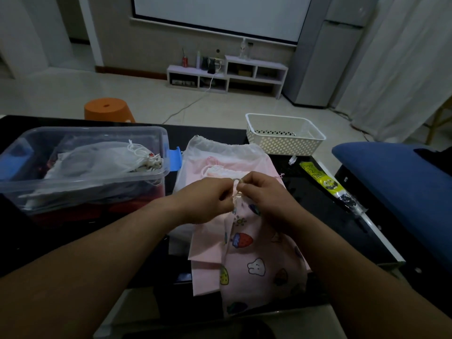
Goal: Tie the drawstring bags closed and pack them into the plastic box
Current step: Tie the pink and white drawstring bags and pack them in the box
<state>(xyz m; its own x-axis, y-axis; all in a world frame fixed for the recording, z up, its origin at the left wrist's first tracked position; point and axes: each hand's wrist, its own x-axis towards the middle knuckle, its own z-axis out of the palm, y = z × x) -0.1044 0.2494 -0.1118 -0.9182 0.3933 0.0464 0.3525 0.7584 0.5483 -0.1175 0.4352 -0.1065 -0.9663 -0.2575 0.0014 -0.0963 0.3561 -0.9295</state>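
Pink fruit-printed fabric drawstring bag lay at table centre; left hand and right hand pinched its cream drawstring. Clear plastic box sat at ten o'clock.

Dim, bluish indoor light, brightest on the far screen, with faint glare on the black table and wide-angle bending at the edges

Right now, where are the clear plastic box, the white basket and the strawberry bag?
Clear plastic box [73, 185]: head view, on its front wall.
White basket [286, 146]: head view, on its dotted front wall.
Strawberry bag [259, 253]: head view, on the printed cloth below the hands.
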